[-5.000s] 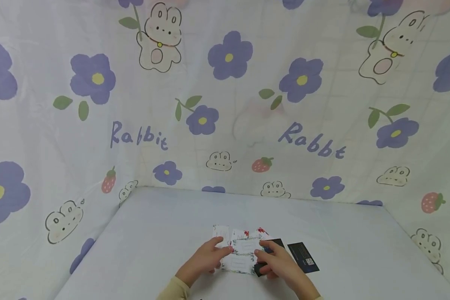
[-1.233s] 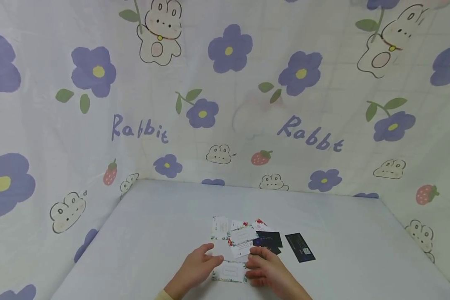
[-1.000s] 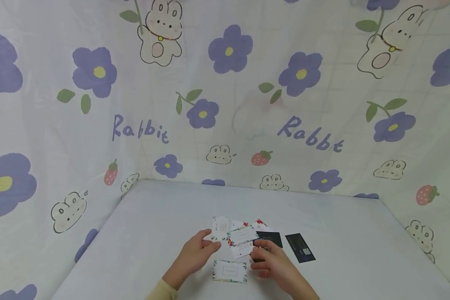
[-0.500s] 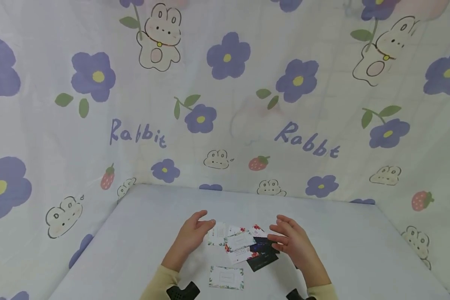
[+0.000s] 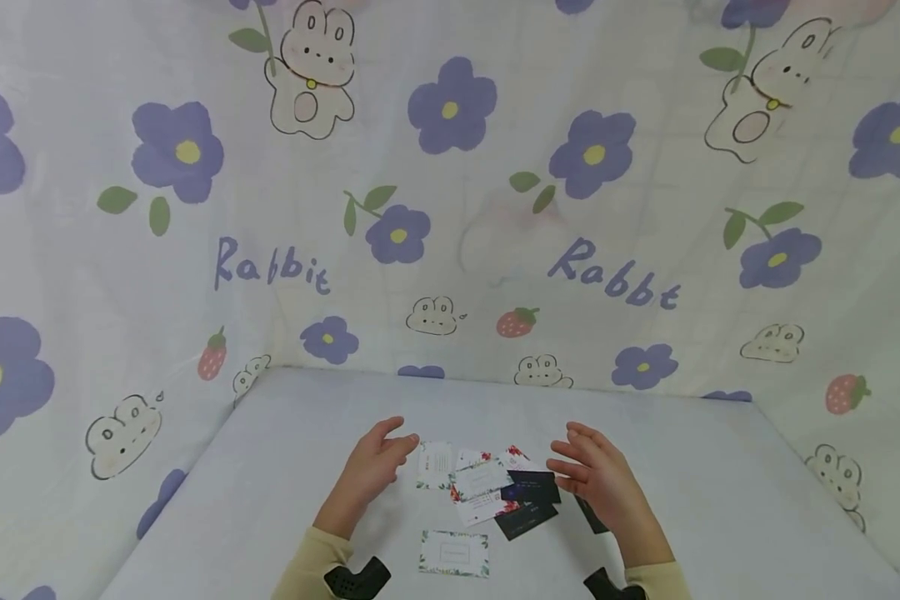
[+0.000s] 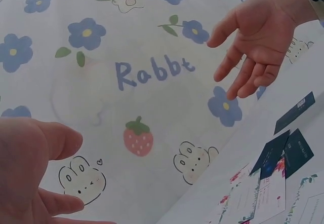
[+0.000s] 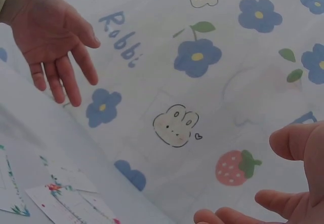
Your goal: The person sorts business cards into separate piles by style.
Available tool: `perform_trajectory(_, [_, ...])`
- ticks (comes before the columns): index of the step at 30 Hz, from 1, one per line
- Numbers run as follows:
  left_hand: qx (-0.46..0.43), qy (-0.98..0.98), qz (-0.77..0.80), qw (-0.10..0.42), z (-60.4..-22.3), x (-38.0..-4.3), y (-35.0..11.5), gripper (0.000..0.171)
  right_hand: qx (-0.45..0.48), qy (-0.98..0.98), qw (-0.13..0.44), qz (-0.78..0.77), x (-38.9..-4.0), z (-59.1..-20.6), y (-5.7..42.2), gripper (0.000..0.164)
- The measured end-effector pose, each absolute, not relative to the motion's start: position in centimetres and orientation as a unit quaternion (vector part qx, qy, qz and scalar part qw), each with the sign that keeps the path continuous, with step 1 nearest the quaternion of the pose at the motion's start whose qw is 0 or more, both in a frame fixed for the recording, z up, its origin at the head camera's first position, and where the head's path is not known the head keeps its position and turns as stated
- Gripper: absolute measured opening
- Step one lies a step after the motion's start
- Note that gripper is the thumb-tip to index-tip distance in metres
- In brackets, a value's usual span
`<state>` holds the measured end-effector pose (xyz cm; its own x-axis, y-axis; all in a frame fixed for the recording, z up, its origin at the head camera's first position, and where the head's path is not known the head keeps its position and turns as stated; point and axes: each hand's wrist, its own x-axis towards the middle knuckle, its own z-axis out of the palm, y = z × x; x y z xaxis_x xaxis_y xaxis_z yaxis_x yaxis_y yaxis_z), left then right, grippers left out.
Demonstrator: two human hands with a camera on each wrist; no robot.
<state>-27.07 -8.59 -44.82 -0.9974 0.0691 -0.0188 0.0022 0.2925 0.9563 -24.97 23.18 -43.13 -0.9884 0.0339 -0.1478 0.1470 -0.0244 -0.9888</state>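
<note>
"Head view: left hand (image 5: 367, 475) and right hand (image 5: 602, 483), fingers loose, empty!"
"Six white cards (image 5: 482, 479), three dark cards (image 5: 525, 521) on the tabletop (image 5: 270, 483), right hand hiding part of one!"
"Left wrist: all three dark cards show!"
"Right wrist: white cards lower left, flowered backdrop (image 7: 202, 92) behind!"

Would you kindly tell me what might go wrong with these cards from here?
The overlapping cards could shift together if one is pulled out. The separate black card is partly hidden by the right hand in the head view, so lowering that hand might nudge it.
</note>
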Motion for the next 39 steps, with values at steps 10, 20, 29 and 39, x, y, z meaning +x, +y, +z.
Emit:
perform_trajectory(10, [0.029,0.802,0.596,0.021,-44.67,-27.02,-8.44,0.064,0.06,0.693,0.038,-0.718,-24.91,-42.34,23.08,0.06])
perform_trajectory(20, [0.024,0.806,0.591,0.023,-45.08,-27.11,-8.46,0.062,0.059,0.695,0.038,-0.716,-24.84,-42.35,22.9,0.058])
perform_trajectory(29, [0.026,0.808,0.588,0.027,-45.03,-27.0,-8.17,0.063,0.052,0.706,0.039,-0.705,-24.62,-42.34,22.73,0.059])
perform_trajectory(39, [0.035,0.8,0.598,0.034,-44.93,-26.69,-7.99,0.062,0.058,0.712,0.039,-0.699,-24.56,-42.4,22.79,0.055])
